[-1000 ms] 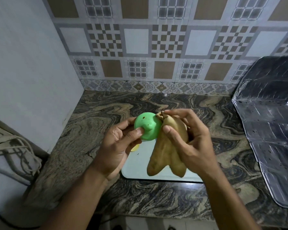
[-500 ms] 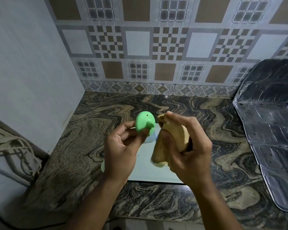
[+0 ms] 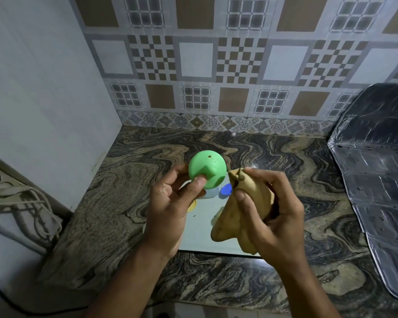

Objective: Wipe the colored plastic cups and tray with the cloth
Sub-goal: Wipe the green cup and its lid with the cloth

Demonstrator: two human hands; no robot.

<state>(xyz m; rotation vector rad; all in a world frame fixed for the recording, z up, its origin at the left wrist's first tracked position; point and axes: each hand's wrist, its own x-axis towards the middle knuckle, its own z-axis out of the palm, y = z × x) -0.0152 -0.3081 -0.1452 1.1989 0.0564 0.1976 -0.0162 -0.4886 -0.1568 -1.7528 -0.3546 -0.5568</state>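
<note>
Green plastic marks the centre of the view: a small green cup [image 3: 207,169] is held up above the worktop [image 3: 129,198], its underside turned toward the camera. It is pinched by the left hand [image 3: 170,212], the thumb pressed on the cup's near side and the fingers curled behind it. Just to the right, and apart from the cup, a tan cloth [image 3: 241,207] is gripped in the right hand [image 3: 271,216] — the fingers and thumb are curled round its bunched upper part, and the loose ends hang down below the palm.

Beneath both hands a pale tray [image 3: 205,232] lies flat on the marbled brown-and-black worktop, its near edge visible between the forearms. On the tray, partly hidden by the hands, three more cups can be made out: a blue cup [image 3: 225,191], a pale light-blue cup [image 3: 210,193] beside it, and a sliver of a yellow cup [image 3: 192,206] at the left hand's edge. Whether these stand upright cannot be told.

A patterned tiled wall [image 3: 216,65] rises behind the worktop. Crinkled silver foil sheeting [image 3: 377,180] covers the right side — white cables [image 3: 21,203] are bundled at the far left.
</note>
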